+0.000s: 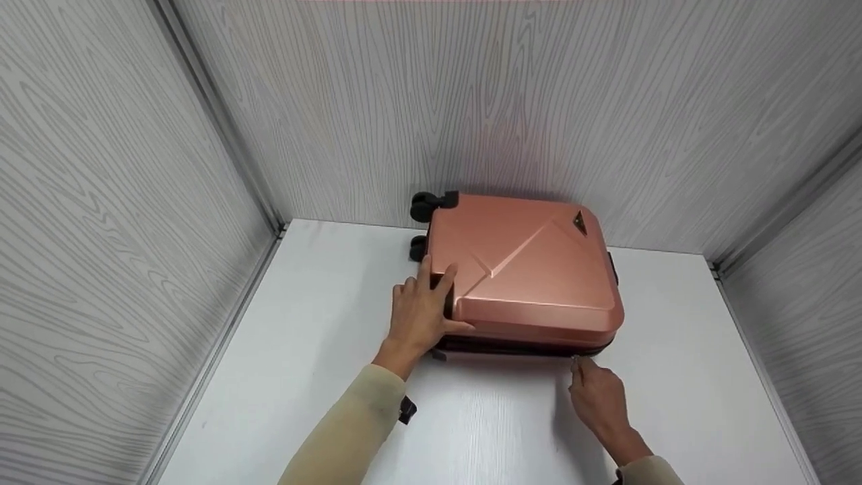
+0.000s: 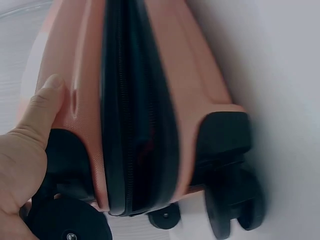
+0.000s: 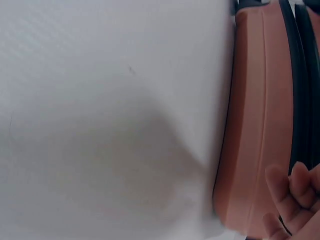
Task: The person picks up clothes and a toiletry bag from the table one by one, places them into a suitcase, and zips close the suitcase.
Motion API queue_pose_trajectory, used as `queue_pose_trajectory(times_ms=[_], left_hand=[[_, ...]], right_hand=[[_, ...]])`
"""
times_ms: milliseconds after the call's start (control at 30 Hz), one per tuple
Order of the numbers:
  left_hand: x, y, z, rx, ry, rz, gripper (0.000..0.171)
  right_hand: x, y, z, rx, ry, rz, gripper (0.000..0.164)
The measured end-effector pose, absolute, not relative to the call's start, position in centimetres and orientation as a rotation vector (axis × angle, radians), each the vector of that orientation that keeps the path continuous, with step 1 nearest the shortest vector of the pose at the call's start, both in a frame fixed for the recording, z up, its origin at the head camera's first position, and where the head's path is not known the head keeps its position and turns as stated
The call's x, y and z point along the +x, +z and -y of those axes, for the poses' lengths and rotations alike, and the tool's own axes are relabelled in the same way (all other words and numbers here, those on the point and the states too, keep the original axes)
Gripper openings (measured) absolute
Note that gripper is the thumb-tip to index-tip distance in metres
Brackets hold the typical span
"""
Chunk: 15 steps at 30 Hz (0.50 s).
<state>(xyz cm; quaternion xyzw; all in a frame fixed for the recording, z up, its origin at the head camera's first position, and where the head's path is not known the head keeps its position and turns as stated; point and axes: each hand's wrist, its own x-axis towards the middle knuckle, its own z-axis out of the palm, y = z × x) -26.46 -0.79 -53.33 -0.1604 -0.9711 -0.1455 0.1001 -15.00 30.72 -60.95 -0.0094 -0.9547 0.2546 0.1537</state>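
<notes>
Carefully, a person's left hand (image 1: 417, 313) steadies a rose-gold hard-shell cabin suitcase (image 1: 518, 263) while the right hand (image 1: 599, 394) works at its near side, on a white tabletop (image 1: 323, 316). The suitcase lies flat near the back panel (image 1: 377, 114) of a booth in pale grey wood-grain, its black spinner wheels (image 1: 423, 207) pointing left and a black carry handle (image 1: 613, 268) on the right end. A dark triangular badge (image 1: 580, 223) marks the far right corner of the upper shell. The left hand rests spread over the near left corner, fingers apart and unclenched, thumb laid against the shell's side, just beside a black corner guard (image 2: 70, 155). At the near right corner, the right hand's thumb and bent forefinger are together, pinching a small metallic zipper pull (image 1: 575, 362); the right wrist view shows curled fingers at the seam, though the pull itself is hidden there. At the wheeled end, the left wrist view shows the black zipper (image 2: 120, 75) parted, with a dark gap between its two rows of teeth. Pale yellow sleeves (image 1: 347, 434) cover both forearms.
</notes>
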Motion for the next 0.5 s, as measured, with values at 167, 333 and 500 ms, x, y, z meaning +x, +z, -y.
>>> queue_pose_trajectory(times_ms=[167,333,500], left_hand=[[-26.4,-53.9,0.7,-0.512,-0.483,2.853,0.125],[-26.4,-54.3,1.1,-0.533,-0.458,2.843,0.126],[-26.2,-54.5,1.5,-0.534,-0.447,2.841,0.125]], right_hand=[[-15.2,-61.5,-29.3,0.083,0.653,2.655,0.028],[-15.2,-62.3,-29.6,0.147,0.520,2.520,0.027],[-15.4,-62.4,-29.8,0.156,0.482,2.500,0.013]])
